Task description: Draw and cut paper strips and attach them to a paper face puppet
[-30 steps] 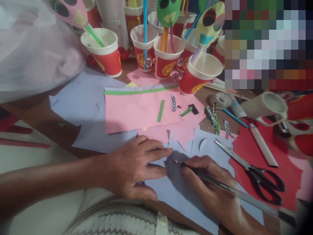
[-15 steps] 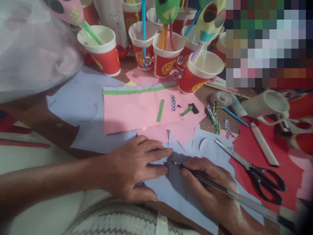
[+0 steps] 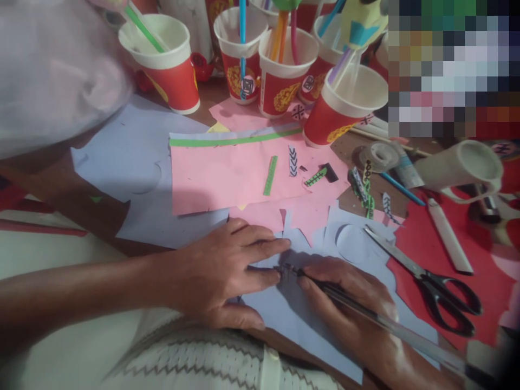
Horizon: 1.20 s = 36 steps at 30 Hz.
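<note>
opening at ten o'clock on a bulging whitish plastic bag (image 3: 60, 81), then dipping just below to cut blue paper (image 3: 117, 141), lying on the brown table (image 3: 60, 179). swinging right, between ten and eleven, to a red-and-white cup (image 3: 173, 81), holding a green straw (image 3: 144, 27). sliding down to a pink sheet (image 3: 211, 179) near nine, trimmed along its top with a green strip (image 3: 227, 141).

dropping to seven o'clock now, onto the left hand (image 3: 229, 271): resting palm down, fingers loosely spread, grasping nothing, touching the blue sheet (image 3: 300, 330) at five. glancing up to twelve, past another red cup (image 3: 284, 92) with orange straws.

and back to five for the tip of the pen (image 3: 390, 326)! pointing at faint marks on the blue sheet, just beside the left fingertips; too blurred to tell whether touching. held tight, pinched between thumb and fingers of the right hand (image 3: 351, 325), between four and five.

pushing on past a tape roll (image 3: 379, 155), short of three, to black-handled scissors (image 3: 424, 276) near four, lying partly on red paper (image 3: 483, 292). finishing at three: a white cutter (image 3: 450, 238), below a pale mug (image 3: 463, 168), tipped on its side.
</note>
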Motion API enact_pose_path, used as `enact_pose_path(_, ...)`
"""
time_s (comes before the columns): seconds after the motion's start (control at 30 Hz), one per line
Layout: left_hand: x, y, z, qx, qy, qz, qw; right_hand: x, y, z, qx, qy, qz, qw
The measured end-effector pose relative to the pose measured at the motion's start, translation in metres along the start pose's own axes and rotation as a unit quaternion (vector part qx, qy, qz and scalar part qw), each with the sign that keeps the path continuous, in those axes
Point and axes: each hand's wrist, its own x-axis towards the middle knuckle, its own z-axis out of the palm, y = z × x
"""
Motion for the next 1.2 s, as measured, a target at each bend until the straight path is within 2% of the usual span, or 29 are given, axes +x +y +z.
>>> enact_pose_path(0.47, -0.0017, -0.0017, 0.0010, 0.003, 0.008, 0.003, 1.000, -0.0007, -0.0017, -0.0014, -0.005, 0.017, 0.017, 1.000)
enact_pose_path(0.63, -0.0007, -0.0009, 0.0000, 0.000, 0.002, 0.007, 1.000, -0.0019, -0.0007, 0.0000, -0.001, 0.028, 0.003, 1.000)
enact_pose_path(1.2, -0.0006, -0.0014, -0.0010, 0.002, -0.002, 0.006, 1.000, 0.0018, -0.0003, -0.0009, 0.011, 0.007, 0.003, 1.000)
